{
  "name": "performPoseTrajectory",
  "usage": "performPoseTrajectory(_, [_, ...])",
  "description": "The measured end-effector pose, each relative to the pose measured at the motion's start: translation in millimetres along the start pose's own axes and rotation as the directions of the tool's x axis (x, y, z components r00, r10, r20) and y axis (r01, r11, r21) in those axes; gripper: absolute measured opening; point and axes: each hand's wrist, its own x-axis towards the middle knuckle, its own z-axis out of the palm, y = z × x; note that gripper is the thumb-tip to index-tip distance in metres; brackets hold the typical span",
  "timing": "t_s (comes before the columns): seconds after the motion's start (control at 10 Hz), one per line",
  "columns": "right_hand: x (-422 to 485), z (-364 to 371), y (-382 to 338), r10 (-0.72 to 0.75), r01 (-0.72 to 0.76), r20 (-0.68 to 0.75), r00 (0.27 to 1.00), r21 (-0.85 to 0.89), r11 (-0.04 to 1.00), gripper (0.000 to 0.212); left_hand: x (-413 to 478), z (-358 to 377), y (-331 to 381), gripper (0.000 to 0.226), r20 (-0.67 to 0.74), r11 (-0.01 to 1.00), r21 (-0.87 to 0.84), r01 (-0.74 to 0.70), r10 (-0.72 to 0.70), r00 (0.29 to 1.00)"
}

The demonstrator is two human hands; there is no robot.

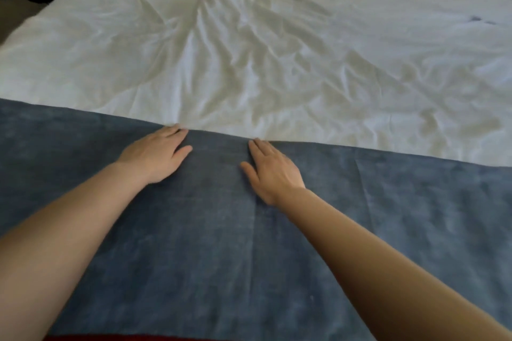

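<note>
Both hands lie flat, palms down, on a blue blanket [194, 243] that covers the near part of a bed. The left hand [156, 156] has its fingers straight and close together, with the fingertips reaching the blanket's far edge and the thumb held out to the side. The right hand [273, 169] rests just beside it, a short gap of cloth between the two, its fingers also straight and pointing toward that same edge, thumb spread inward. Neither hand pinches or grips the cloth; they press on it. Beyond the blanket's edge lies a rumpled white sheet [263, 50], creased in many folds that fan out from the middle. A strip of red [124, 338] shows at the bottom edge of the view.
</note>
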Motion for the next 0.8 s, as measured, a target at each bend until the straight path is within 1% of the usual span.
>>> performPoseTrajectory(0.1, [6.3, 4.4, 7.1, -0.026, 0.023, 0.074, 0.997, 0.047, 0.999, 0.063, 3.3, 7.1, -2.1, 0.062, 0.041, 1.0, 0.016, 0.01, -0.011, 0.999])
performPoseTrajectory(0.2, [3.7, -5.3, 16.0, -0.073, 0.063, 0.102, 0.992, 0.095, 0.993, 0.062, 1.8, 5.6, 3.6, 0.061, -0.027, 0.999, 0.004, 0.042, -0.042, 0.999])
performPoseTrajectory(0.3, [-6.6, -21.5, 32.3, -0.088, 0.085, 0.035, 0.996, 0.057, 0.995, 0.056, 3.6, -5.8, 17.9, 0.053, -0.123, 0.999, -0.01, 0.051, -0.052, 0.991])
performPoseTrajectory(0.4, [-22.1, -41.7, 45.7, -0.046, 0.046, 0.012, 0.999, -0.026, 0.999, 0.055, 8.1, -19.7, 39.5, 0.049, -0.113, 0.999, -0.034, 0.021, -0.024, 0.993])
performPoseTrajectory(0.5, [-30.7, -68.2, 50.4, 0.013, -0.012, 0.005, 1.0, -0.074, 0.997, 0.064, 10.3, -40.3, 65.5, 0.06, -0.125, 0.998, -0.04, -0.051, 0.045, 0.991])
performPoseTrajectory(0.6, [-36.2, -103.9, 47.2, 0.063, -0.066, -0.027, 0.998, -0.136, 0.988, 0.072, 4.2, -73.2, 93.1, 0.075, -0.209, 0.985, -0.004, -0.171, 0.166, 0.964])
performPoseTrajectory(0.7, [-45.1, -142.5, 36.8, 0.102, -0.112, -0.066, 0.993, -0.176, 0.978, 0.075, -11.4, -110.0, 114.1, 0.089, -0.229, 0.972, 0.055, -0.229, 0.236, 0.945])
performPoseTrajectory(0.8, [-56.0, -182.7, 25.6, 0.125, -0.144, -0.101, 0.987, -0.206, 0.968, 0.075, -33.8, -140.9, 131.7, 0.091, -0.3, 0.96, 0.079, -0.271, 0.282, 0.911])
